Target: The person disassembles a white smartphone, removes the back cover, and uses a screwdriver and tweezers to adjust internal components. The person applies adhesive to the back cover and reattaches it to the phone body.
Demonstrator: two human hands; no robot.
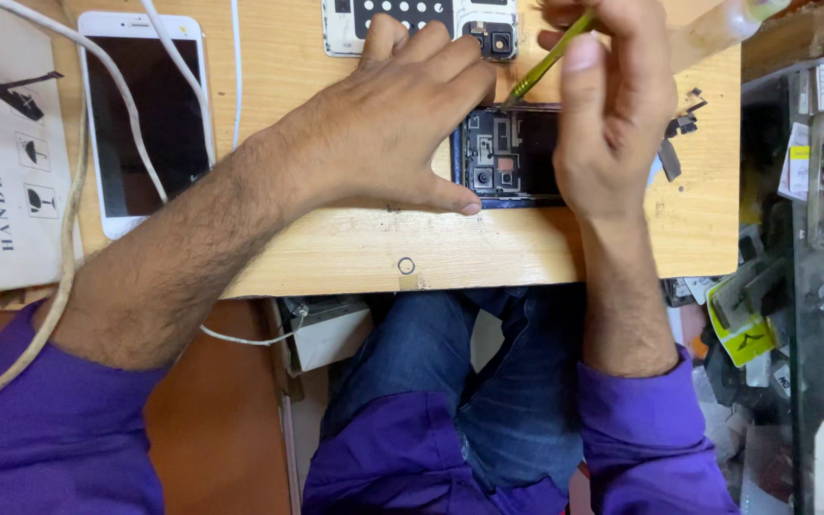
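An opened dark phone, its inner parts bare, lies on the wooden bench. My left hand presses flat over its left end, thumb along the near edge. My right hand grips a thin yellow-green tool whose tip touches the phone's far upper edge. The right half of the phone is hidden under my right hand.
A white phone with a dark screen lies at the left, white cables across it. A white phone back cover sits at the far edge. Small loose parts lie right of the phone. A cardboard box is far left, cluttered glass shelves at right.
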